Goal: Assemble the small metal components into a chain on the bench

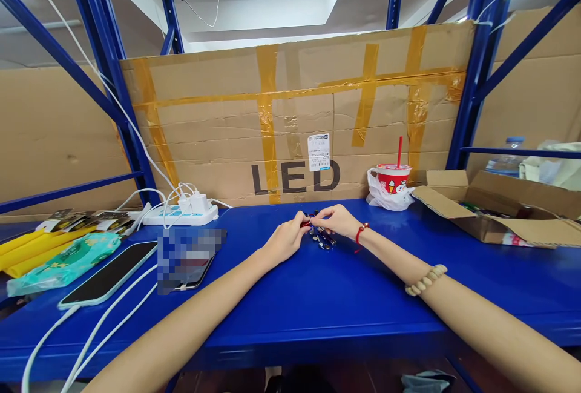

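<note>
My left hand [285, 240] is closed, pinching a small dark red piece [306, 223] between thumb and fingertips above the blue shelf top. Close beside it on the right, my right hand [339, 221] is closed too, its fingertips pinched together at the piece's near end. Whatever lies in that pinch is too small to make out. Just below and between the hands, several small dark and shiny parts [323, 238] lie in a loose cluster; their kind cannot be told.
At the left lie a phone [109, 275], a second phone [193, 275] partly blurred, a green packet [68, 260], and white cables from a power strip [181, 215]. A red cup [394, 181] with a straw and an open cardboard box [494, 223] stand at the right, before taped cardboard [218, 138].
</note>
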`<move>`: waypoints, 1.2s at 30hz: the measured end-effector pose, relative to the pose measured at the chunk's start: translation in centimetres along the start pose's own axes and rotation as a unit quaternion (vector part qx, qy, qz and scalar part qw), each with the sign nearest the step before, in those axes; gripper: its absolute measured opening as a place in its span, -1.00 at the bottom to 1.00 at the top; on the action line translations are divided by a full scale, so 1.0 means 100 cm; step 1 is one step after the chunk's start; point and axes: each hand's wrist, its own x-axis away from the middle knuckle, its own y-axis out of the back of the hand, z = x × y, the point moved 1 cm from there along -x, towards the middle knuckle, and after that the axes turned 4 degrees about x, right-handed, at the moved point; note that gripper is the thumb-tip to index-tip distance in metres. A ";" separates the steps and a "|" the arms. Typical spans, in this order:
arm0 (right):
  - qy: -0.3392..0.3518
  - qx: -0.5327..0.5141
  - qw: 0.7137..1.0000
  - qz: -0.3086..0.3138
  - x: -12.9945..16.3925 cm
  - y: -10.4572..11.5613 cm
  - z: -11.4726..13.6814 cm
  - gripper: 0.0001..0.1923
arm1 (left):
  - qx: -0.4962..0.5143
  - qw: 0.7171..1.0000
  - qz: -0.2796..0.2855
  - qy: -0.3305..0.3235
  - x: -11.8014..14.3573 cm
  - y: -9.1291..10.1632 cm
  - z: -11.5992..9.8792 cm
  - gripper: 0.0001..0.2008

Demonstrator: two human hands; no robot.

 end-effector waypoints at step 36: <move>-0.047 0.013 0.999 0.024 -0.008 0.007 -0.011 -0.57 | -0.191 0.981 0.016 0.003 -0.005 -0.001 -0.001 -0.74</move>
